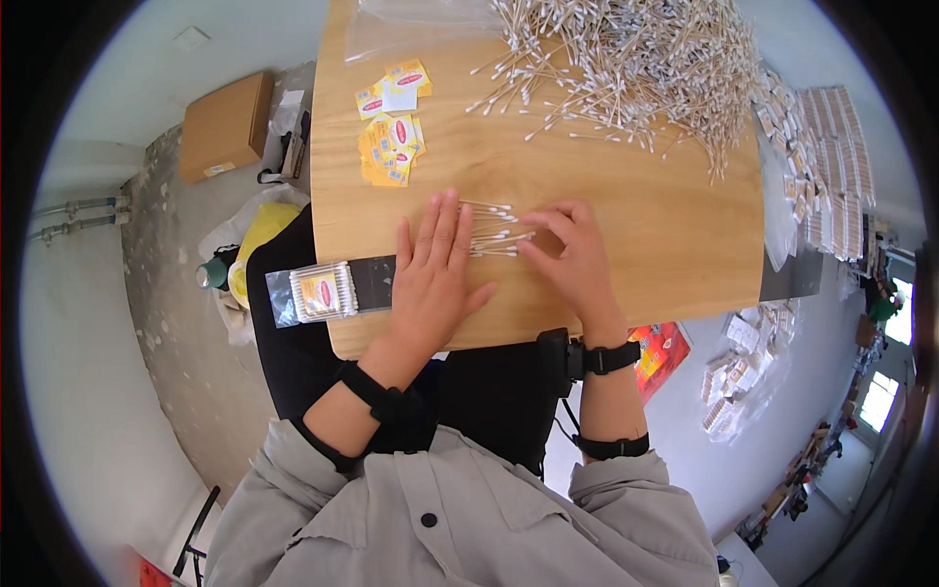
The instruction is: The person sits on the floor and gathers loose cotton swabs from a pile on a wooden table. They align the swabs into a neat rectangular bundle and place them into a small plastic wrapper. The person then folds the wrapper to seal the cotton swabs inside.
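Light, even finger pressure is probably best for keeping the slim, white-tipped wooden cotton swabs (503, 235) parallel. Swabs are lying on the pale wooden table (685, 230), between hands: left hand (430, 284) resting flat, fingers extended, hiding their left ends; right hand (577, 256) curving thumb and forefinger at their tips, cannot tell if pinching.

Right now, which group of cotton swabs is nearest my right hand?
The small bunch extending from under your left hand toward your right hand. The big pile lies farther up the table; the labelled bundle sits left of both hands.
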A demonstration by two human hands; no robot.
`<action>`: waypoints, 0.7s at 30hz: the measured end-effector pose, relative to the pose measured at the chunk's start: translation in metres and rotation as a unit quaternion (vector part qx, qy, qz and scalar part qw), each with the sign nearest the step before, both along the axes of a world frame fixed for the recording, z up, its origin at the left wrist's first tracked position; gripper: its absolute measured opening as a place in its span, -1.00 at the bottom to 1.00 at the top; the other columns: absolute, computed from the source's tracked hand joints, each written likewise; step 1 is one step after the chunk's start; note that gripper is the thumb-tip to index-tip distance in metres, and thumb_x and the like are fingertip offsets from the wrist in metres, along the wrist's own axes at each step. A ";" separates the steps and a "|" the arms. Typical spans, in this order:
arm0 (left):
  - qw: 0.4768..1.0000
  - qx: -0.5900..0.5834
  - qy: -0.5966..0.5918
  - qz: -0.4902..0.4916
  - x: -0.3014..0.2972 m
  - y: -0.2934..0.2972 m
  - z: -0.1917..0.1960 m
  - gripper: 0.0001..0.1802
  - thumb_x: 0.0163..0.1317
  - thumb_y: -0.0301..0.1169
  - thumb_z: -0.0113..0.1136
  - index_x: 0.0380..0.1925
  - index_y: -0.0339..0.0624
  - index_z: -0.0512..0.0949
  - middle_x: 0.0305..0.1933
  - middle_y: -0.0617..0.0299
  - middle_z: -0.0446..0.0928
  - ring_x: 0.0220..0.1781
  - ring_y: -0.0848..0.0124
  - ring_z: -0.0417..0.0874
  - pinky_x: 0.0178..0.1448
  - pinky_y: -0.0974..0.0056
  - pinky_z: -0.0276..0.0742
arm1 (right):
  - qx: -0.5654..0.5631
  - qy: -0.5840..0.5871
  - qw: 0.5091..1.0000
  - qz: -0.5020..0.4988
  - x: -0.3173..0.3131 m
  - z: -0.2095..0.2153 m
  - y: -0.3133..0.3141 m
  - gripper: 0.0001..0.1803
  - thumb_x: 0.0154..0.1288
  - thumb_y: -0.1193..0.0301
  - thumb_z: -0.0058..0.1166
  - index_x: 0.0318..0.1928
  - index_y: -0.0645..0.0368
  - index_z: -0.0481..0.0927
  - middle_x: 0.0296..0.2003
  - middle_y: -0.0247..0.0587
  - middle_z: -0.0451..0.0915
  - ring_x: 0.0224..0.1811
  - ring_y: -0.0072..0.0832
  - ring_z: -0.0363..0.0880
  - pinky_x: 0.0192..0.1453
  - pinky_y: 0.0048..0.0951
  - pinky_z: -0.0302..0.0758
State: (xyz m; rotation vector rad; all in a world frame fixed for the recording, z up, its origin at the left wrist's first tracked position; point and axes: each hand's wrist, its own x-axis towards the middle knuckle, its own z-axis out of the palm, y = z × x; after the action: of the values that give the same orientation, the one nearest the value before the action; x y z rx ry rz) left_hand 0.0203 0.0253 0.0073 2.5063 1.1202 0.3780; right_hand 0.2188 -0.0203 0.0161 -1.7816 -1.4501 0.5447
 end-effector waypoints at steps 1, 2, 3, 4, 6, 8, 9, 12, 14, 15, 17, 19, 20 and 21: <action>1.000 -0.002 0.010 -0.011 0.002 -0.001 0.001 0.15 -0.06 -0.05 0.46 0.47 -0.27 0.08 0.59 -0.02 -0.02 0.62 0.11 -0.03 0.57 -0.17 -0.13 | -0.003 -0.012 1.000 0.002 -0.001 -0.002 -0.002 -0.78 0.10 0.50 0.30 -0.18 0.07 0.70 -0.21 -0.20 0.50 -0.08 -0.26 0.53 -0.04 -0.32 0.51; 1.000 0.001 0.020 -0.016 0.004 -0.002 -0.001 0.18 -0.09 -0.01 0.46 0.47 -0.27 0.08 0.59 0.00 -0.01 0.62 0.13 -0.03 0.57 -0.17 -0.13 | -0.006 -0.023 1.000 0.003 -0.002 -0.003 -0.005 -0.79 0.10 0.50 0.31 -0.19 0.08 0.70 -0.21 -0.20 0.50 -0.08 -0.27 0.53 -0.04 -0.32 0.51; 0.999 0.008 0.030 -0.021 0.007 -0.001 -0.003 0.20 -0.12 0.03 0.46 0.47 -0.27 0.08 0.59 0.01 0.00 0.62 0.15 -0.02 0.57 -0.17 -0.14 | -0.013 -0.018 1.000 -0.001 -0.003 -0.004 -0.005 -0.80 0.10 0.50 0.31 -0.21 0.09 0.70 -0.21 -0.20 0.51 -0.10 -0.28 0.54 -0.06 -0.33 0.52; 0.999 0.015 0.039 -0.026 0.009 -0.001 -0.004 0.23 -0.14 0.07 0.46 0.47 -0.27 0.08 0.59 0.03 0.00 0.63 0.17 -0.02 0.57 -0.17 -0.14 | -0.021 -0.013 1.000 -0.006 -0.003 -0.004 -0.005 -0.81 0.10 0.50 0.31 -0.22 0.10 0.69 -0.22 -0.20 0.51 -0.11 -0.29 0.54 -0.07 -0.33 0.52; 0.998 0.016 0.046 -0.028 0.009 -0.001 -0.005 0.23 -0.14 0.11 0.43 0.47 -0.27 0.08 0.59 0.04 0.01 0.63 0.19 -0.01 0.57 -0.17 -0.13 | -0.038 0.003 0.999 0.004 -0.001 -0.003 -0.004 -0.84 0.11 0.50 0.30 -0.25 0.12 0.68 -0.23 -0.20 0.51 -0.15 -0.30 0.56 -0.10 -0.34 0.52; 0.999 0.014 0.044 -0.029 0.008 0.000 -0.004 0.24 -0.13 0.12 0.43 0.47 -0.27 0.08 0.59 0.04 0.01 0.63 0.20 -0.01 0.57 -0.17 -0.13 | -0.058 0.024 0.998 0.031 0.005 0.003 -0.003 -0.87 0.13 0.50 0.29 -0.27 0.14 0.67 -0.25 -0.20 0.51 -0.20 -0.30 0.57 -0.13 -0.35 0.52; 0.999 0.011 0.039 -0.029 0.008 0.000 -0.005 0.24 -0.13 0.12 0.43 0.47 -0.28 0.07 0.59 0.04 0.01 0.63 0.19 -0.01 0.57 -0.17 -0.13 | -0.066 0.044 0.996 0.026 0.009 0.004 -0.004 -0.87 0.14 0.49 0.29 -0.26 0.15 0.67 -0.26 -0.21 0.52 -0.22 -0.32 0.57 -0.14 -0.37 0.52; 0.999 0.003 0.024 -0.026 0.006 0.001 -0.006 0.25 -0.13 0.12 0.44 0.47 -0.30 0.07 0.58 0.01 0.01 0.63 0.17 -0.02 0.57 -0.17 -0.12 | -0.077 0.095 0.992 0.007 0.021 0.004 -0.008 -0.89 0.19 0.47 0.27 -0.25 0.16 0.66 -0.28 -0.22 0.54 -0.25 -0.37 0.57 -0.15 -0.41 0.51; 1.000 0.002 0.017 -0.026 0.005 0.000 -0.006 0.26 -0.14 0.11 0.45 0.47 -0.31 0.06 0.58 -0.01 0.00 0.63 0.14 -0.02 0.57 -0.19 -0.13 | -0.068 0.116 0.991 -0.009 0.028 0.002 -0.009 -0.89 0.22 0.46 0.26 -0.25 0.17 0.66 -0.29 -0.23 0.55 -0.25 -0.41 0.57 -0.15 -0.43 0.51; 0.999 0.004 0.014 -0.029 0.004 0.000 -0.006 0.27 -0.15 0.11 0.45 0.47 -0.31 0.05 0.58 -0.02 0.00 0.63 0.12 -0.03 0.56 -0.20 -0.13 | -0.067 0.122 0.990 -0.022 0.029 0.001 -0.008 -0.89 0.22 0.45 0.26 -0.25 0.18 0.66 -0.30 -0.24 0.56 -0.26 -0.43 0.57 -0.15 -0.44 0.51; 1.000 0.003 0.010 -0.023 0.003 0.000 -0.003 0.29 -0.17 0.09 0.48 0.47 -0.32 0.03 0.58 -0.05 -0.02 0.63 0.07 -0.04 0.56 -0.23 -0.15 | -0.064 0.134 0.988 -0.047 0.030 0.004 -0.006 -0.88 0.23 0.44 0.26 -0.24 0.19 0.66 -0.31 -0.25 0.56 -0.26 -0.46 0.56 -0.16 -0.46 0.50; 1.000 -0.002 0.007 -0.012 0.001 -0.001 0.003 0.32 -0.20 0.07 0.51 0.47 -0.33 0.01 0.59 -0.10 -0.05 0.63 0.02 -0.06 0.55 -0.27 -0.16 | -0.048 0.100 0.992 -0.063 0.024 0.006 0.007 -0.88 0.24 0.44 0.25 -0.23 0.19 0.66 -0.32 -0.22 0.57 -0.28 -0.44 0.58 -0.18 -0.44 0.51; 1.000 -0.005 0.010 0.001 0.000 0.000 0.003 0.33 -0.21 0.05 0.52 0.48 -0.33 0.00 0.58 -0.12 -0.07 0.62 -0.01 -0.08 0.54 -0.28 -0.17 | -0.040 0.083 0.993 -0.071 0.019 0.005 0.015 -0.88 0.24 0.44 0.24 -0.23 0.20 0.66 -0.32 -0.21 0.57 -0.30 -0.43 0.58 -0.20 -0.43 0.51; 1.000 -0.007 0.013 0.016 -0.004 0.001 0.003 0.34 -0.22 0.04 0.54 0.48 -0.34 0.00 0.58 -0.14 -0.08 0.62 -0.03 -0.09 0.54 -0.29 -0.17 | -0.023 0.078 0.995 -0.065 0.014 0.001 0.024 -0.88 0.24 0.44 0.24 -0.23 0.19 0.66 -0.33 -0.20 0.57 -0.30 -0.41 0.59 -0.21 -0.42 0.51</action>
State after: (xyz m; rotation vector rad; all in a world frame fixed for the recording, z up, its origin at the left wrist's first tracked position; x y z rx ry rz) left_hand 0.0166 0.0262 0.0107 2.4918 1.1695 0.3451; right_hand 0.2332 0.0039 0.0172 -1.8118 -1.2159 0.6379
